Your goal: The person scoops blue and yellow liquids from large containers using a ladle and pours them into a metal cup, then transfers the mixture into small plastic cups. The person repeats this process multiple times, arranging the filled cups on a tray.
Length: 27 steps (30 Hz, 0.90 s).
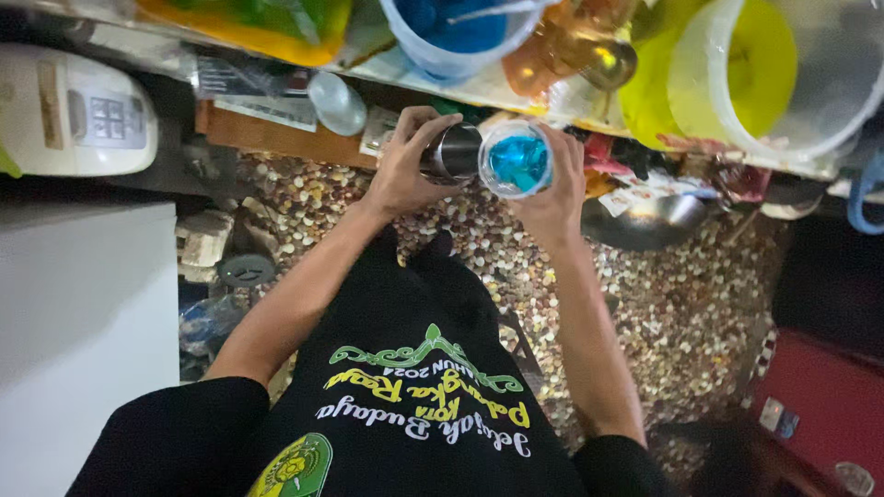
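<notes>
Pebbled floor lies below a cluttered shelf (516, 87). Left hand (405, 161) has its fingers wrapped round a steel cylinder (453, 152); right hand (552, 198) grips a clear cup with blue contents (517, 158), touching it. Advisable: hold both level, mouths aligned.

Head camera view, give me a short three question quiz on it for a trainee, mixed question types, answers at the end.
1. True or false: the left hand grips a steel cup.
2. Which colour shows inside the clear cup that the right hand holds? A red, B blue, C white.
3. Fill in: the floor beneath the arms is covered in ______.

Key
1. True: the left hand wraps around it, and it lies tipped on its side, against the clear cup.
2. B, blue.
3. Pebbles, small ones in mixed colours.
</notes>
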### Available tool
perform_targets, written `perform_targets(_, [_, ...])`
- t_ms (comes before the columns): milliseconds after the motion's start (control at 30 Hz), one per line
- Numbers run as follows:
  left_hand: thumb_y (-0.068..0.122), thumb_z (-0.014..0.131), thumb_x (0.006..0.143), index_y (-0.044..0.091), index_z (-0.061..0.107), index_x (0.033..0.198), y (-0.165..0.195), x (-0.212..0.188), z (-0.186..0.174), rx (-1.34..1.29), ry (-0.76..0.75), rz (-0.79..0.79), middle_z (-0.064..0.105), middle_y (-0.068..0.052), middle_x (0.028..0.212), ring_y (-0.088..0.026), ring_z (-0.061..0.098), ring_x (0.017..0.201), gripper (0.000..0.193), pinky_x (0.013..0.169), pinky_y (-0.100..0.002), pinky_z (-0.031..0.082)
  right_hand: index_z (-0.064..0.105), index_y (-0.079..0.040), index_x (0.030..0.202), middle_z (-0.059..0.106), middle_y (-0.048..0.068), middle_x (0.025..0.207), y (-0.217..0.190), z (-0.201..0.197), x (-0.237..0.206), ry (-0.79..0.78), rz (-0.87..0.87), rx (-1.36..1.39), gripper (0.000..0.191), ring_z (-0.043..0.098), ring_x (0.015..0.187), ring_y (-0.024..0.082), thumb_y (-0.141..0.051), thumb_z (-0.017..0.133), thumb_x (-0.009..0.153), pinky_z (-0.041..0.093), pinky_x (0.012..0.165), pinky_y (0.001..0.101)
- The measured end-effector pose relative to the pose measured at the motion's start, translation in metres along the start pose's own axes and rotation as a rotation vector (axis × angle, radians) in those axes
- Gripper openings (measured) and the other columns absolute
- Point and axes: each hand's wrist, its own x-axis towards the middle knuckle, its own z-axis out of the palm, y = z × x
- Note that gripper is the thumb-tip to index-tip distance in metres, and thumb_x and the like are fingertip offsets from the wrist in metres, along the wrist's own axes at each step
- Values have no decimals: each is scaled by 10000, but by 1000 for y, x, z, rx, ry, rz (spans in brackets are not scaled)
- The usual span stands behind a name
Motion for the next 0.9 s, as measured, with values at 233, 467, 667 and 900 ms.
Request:
perform_targets(233, [189, 985, 689, 115, 527, 1409, 36, 2, 74, -203, -79, 117, 561, -150, 1369, -357, 593, 1283, 856, 1086, -434, 548, 627, -201, 1439, 595, 84, 1319, 12, -90, -23, -100, -95, -430, 763, 525, 1263, 300, -127, 930, 743, 357, 1129, 498])
perform_targets(467, [187, 988, 703, 113, 525, 1385, 62, -2, 132, -204, -57, 160, 584, -140, 1337, -341, 609, 1262, 827, 1082, -435, 533, 618, -217, 1434, 561, 64, 1285, 18, -164, -42, -120, -146, -603, 695, 503, 1254, 287, -182, 886, 793, 334, 1148, 515])
perform_targets(667, [194, 995, 713, 132, 514, 1381, 75, -14, 157, -211, -33, 201, 612, -115, 1325, -322, 630, 1255, 825, 1092, -431, 527, 626, -219, 1452, 535, 80, 1331, 5, -204, -59, -139, -175, -712, 686, 468, 1275, 290, -144, 838, 804, 307, 1202, 517])
perform_targets(900, [214, 1005, 724, 103, 504, 1406, 80, -22, 164, -242, -45, 180, 610, -115, 1356, -280, 638, 1266, 853, 1131, -416, 516, 664, -260, 1405, 552, 73, 1285, 5, -198, -63, -130, -268, -741, 588, 469, 1298, 275, -256, 900, 867, 272, 1205, 533])
